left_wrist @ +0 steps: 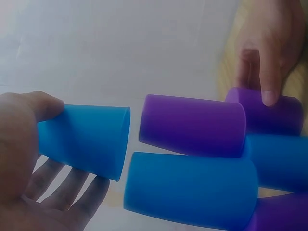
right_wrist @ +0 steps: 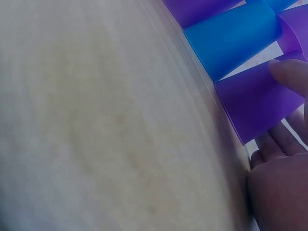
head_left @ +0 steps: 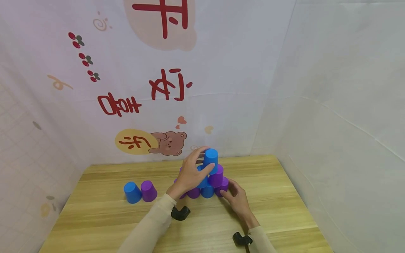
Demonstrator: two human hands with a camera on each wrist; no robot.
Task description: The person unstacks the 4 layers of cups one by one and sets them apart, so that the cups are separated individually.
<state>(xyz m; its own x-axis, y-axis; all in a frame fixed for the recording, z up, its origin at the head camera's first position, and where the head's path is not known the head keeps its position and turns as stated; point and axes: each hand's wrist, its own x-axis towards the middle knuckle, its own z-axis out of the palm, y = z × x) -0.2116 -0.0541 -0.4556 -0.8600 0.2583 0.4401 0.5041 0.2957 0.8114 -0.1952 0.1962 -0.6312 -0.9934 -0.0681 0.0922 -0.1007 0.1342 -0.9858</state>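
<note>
My left hand (head_left: 189, 174) grips an upside-down blue cup (head_left: 211, 158) by its sides, thumb on one side and fingers on the other. In the left wrist view a narrow gap separates its rim from the second-row purple cup (left_wrist: 192, 125) and blue cup (left_wrist: 192, 190). Low at the stack's right end, my right hand (head_left: 238, 200) holds the bottom-row purple cup (right_wrist: 262, 98), its thumb on the near side and fingers round the far side. Beside that one stands a bottom-row blue cup (head_left: 207, 191). My left hand and wrist hide part of the stack's left side.
Left of the stack, a blue cup (head_left: 133, 192) and a purple cup (head_left: 148, 191) stand upside down side by side on the wooden table (head_left: 104, 218). A printed white cloth (head_left: 221, 88) hangs behind the table and along its sides.
</note>
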